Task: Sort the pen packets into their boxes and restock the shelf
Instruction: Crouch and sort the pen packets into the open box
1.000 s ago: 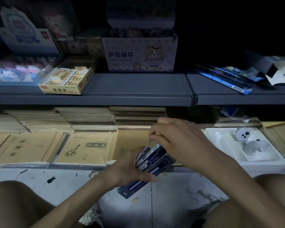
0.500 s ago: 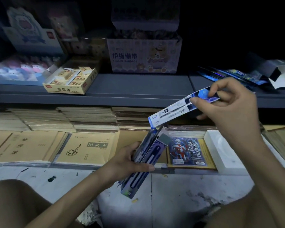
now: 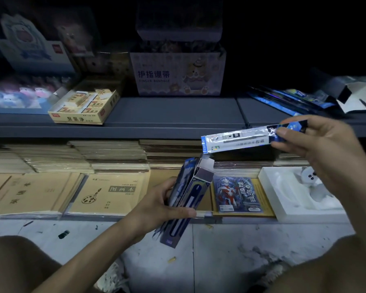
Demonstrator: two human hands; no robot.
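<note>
Hands split — left hand [image 3: 156, 208] grips pen box [image 3: 190, 199], right hand [image 3: 323, 151] pinches pen packet [image 3: 241, 139].

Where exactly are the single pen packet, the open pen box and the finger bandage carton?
pen packet [image 3: 239, 140], head view, on its silvery middle.
open pen box [image 3: 199, 187], head view, on its front face.
finger bandage carton [image 3: 178, 75], head view, on its printed front.
</note>
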